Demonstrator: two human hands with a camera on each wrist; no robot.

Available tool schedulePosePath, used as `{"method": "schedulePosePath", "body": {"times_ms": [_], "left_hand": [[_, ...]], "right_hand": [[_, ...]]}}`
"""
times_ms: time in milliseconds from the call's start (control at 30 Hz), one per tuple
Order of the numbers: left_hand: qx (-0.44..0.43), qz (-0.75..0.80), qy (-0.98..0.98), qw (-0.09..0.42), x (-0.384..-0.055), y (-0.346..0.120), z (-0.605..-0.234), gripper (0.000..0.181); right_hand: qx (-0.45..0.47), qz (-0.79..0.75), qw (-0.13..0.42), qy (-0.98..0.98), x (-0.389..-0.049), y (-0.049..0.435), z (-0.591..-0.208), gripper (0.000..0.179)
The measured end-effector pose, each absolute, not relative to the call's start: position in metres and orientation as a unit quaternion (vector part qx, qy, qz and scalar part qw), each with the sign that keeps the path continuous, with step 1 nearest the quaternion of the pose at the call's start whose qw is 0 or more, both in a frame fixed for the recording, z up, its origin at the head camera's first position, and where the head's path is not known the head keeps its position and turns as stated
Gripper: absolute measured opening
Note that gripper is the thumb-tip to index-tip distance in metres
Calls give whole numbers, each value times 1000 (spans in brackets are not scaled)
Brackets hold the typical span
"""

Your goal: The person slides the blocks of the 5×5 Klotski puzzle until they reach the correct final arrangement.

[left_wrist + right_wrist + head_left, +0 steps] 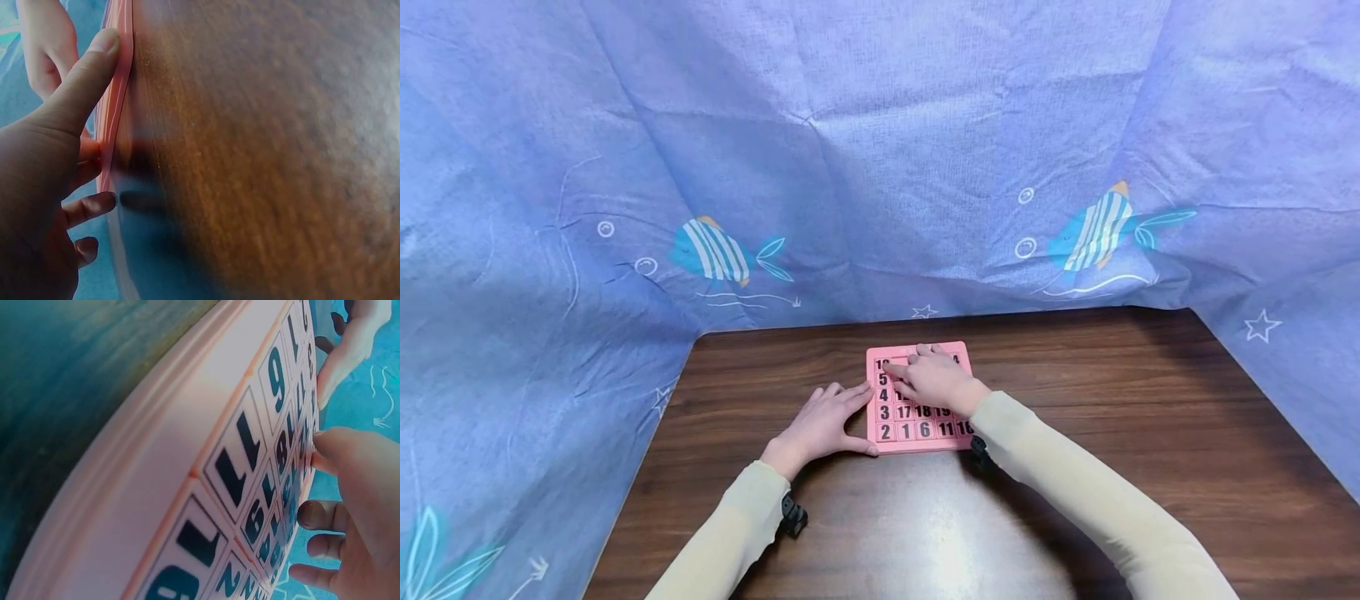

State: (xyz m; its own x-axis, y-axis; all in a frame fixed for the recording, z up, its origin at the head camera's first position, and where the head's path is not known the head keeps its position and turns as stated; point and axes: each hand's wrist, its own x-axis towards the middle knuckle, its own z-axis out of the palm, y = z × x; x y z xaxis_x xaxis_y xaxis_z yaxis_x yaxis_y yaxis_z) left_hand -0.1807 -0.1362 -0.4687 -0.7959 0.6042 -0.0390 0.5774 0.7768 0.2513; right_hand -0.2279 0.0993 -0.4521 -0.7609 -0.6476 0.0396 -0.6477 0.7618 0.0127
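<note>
A pink sliding number puzzle (917, 447) lies flat on the table, its square tiles printed with black numbers. My left hand (822, 423) is at its left side, thumb at the near left corner and fingertips along the left edge; the left wrist view shows the thumb (87, 75) against the puzzle's side. Over the upper part of the board is my right hand (940, 381), its index finger extended to the top row near the left corner. That hand hides several upper tiles. In the right wrist view the number 11 tile (234, 462) shows close up.
A dark brown wooden table (1112, 400) carries the puzzle. Blue cloth (910, 167) with printed fish hangs behind it and at both sides. Dark wrist devices, such as the left one (793, 515), sit under the pale sleeves.
</note>
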Motion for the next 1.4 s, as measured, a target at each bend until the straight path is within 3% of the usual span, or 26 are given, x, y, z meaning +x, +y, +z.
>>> {"method": "schedulePosePath", "body": {"times_ms": [367,600,1000,1400], "left_hand": [[319,116,939,49,-181,-136,-470,102],[315,114,941,51,-182,-137,-470,102],[319,113,940,45,-181,-138,-472,102],[321,120,938,46,-182,-138,-473,101]], "right_hand": [[321,-3,-3,-947,-229,114,-451,41],[329,-15,33,-944,-230,125,-455,40],[388,2,23,-921,-214,111,-455,41],[349,-1,13,-937,-223,107,-455,43]]}}
